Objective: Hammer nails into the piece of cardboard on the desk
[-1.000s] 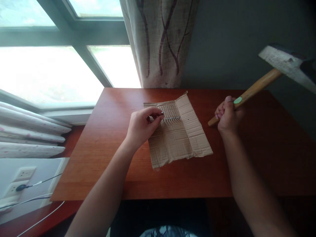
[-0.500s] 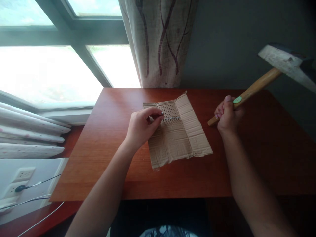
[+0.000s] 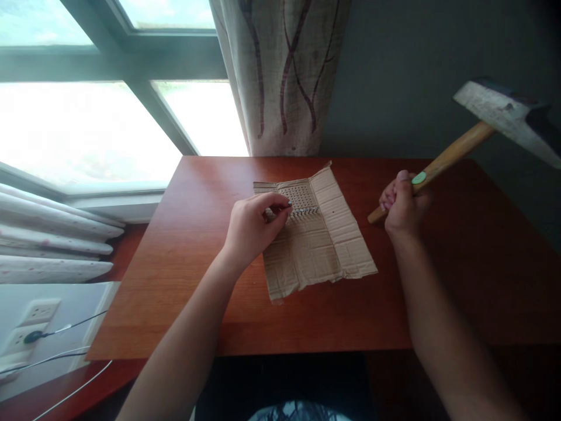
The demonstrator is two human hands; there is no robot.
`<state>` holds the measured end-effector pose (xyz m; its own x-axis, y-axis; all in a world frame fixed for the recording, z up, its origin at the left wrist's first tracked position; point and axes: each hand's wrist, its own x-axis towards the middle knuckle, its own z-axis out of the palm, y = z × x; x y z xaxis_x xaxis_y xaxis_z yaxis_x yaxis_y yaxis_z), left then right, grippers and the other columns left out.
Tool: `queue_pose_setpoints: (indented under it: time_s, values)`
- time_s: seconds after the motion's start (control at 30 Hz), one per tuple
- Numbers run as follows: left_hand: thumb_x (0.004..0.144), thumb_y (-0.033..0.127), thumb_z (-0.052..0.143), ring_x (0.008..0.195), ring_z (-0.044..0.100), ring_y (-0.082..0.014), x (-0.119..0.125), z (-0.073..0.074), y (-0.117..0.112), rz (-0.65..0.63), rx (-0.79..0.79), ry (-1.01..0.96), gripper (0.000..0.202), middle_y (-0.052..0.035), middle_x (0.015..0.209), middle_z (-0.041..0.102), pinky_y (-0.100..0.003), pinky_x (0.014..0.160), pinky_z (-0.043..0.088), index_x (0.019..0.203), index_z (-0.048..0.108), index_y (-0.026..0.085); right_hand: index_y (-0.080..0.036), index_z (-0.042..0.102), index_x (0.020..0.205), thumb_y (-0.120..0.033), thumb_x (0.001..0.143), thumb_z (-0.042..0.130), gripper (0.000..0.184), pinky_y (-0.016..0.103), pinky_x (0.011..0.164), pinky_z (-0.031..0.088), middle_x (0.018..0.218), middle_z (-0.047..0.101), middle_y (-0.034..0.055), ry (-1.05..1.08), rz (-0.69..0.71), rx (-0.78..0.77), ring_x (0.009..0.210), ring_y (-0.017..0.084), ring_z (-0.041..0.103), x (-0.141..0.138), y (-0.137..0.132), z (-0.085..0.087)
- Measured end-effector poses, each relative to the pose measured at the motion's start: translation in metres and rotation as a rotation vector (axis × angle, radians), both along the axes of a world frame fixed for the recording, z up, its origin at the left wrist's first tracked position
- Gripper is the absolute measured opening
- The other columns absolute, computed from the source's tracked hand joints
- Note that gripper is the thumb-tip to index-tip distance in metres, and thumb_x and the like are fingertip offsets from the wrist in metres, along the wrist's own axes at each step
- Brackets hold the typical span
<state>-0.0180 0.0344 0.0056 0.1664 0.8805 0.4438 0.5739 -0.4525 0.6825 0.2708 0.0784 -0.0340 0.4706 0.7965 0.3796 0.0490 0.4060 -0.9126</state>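
A creased sheet of brown cardboard (image 3: 319,245) lies flat on the red-brown wooden table (image 3: 184,275). On its far part sits a small block studded with nails (image 3: 301,202), a row of them standing along its near edge. My left hand (image 3: 254,225) is closed in a pinch at the left end of that row, holding a nail upright. My right hand (image 3: 403,204) is wrapped round the wooden handle of a hammer (image 3: 464,143), raised off the table to the right, its pale metal head up near the frame's right edge.
A patterned curtain (image 3: 280,76) hangs behind the table against a grey wall. A bright window (image 3: 87,128) fills the left. At lower left are a white socket strip with a plugged cable (image 3: 30,336) and pale folded fabric (image 3: 52,234).
Nearly nothing has moved. The hammer and my right hand shifted very slightly to the left; my left hand stays pinched at the nail row.
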Motion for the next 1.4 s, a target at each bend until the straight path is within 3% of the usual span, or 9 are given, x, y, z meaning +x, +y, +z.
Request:
queue_pose_setpoints:
  time_s: [0.9,1.2,1.4]
  values:
    - [0.081,0.019,0.069,0.062,0.062,-0.011,0.0,0.0,0.0,0.024,-0.008,0.018,0.005,0.0008,0.072,0.071,-0.023,0.059,0.046,0.084,0.073,0.018,-0.025,0.034,0.057,-0.064,0.085,0.067,0.058,0.024,0.033,0.021,0.045,0.032,-0.0081,-0.061,0.016,-0.019,0.036,0.008,0.029,-0.002,-0.001,0.002]
    - [0.081,0.022,0.069,0.059,0.06,-0.0106,-0.001,-0.001,0.0,0.029,-0.009,0.029,0.005,0.0014,0.067,0.068,-0.022,0.054,0.042,0.082,0.072,0.019,-0.023,0.042,0.06,-0.064,0.084,0.069,0.054,0.025,0.037,0.024,0.05,0.039,-0.0061,-0.228,0.219,-0.163,0.041,0.009,0.034,0.003,-0.011,0.009]
    - [0.08,0.023,0.069,0.06,0.059,-0.0112,-0.001,-0.003,0.002,0.032,-0.028,0.019,0.005,0.0003,0.068,0.069,-0.022,0.052,0.041,0.082,0.073,0.02,-0.024,0.052,0.07,-0.068,0.086,0.063,0.048,0.025,0.042,0.03,0.053,0.05,-0.0043,-0.489,0.396,-0.251,0.045,0.011,0.041,-0.002,-0.032,0.034]
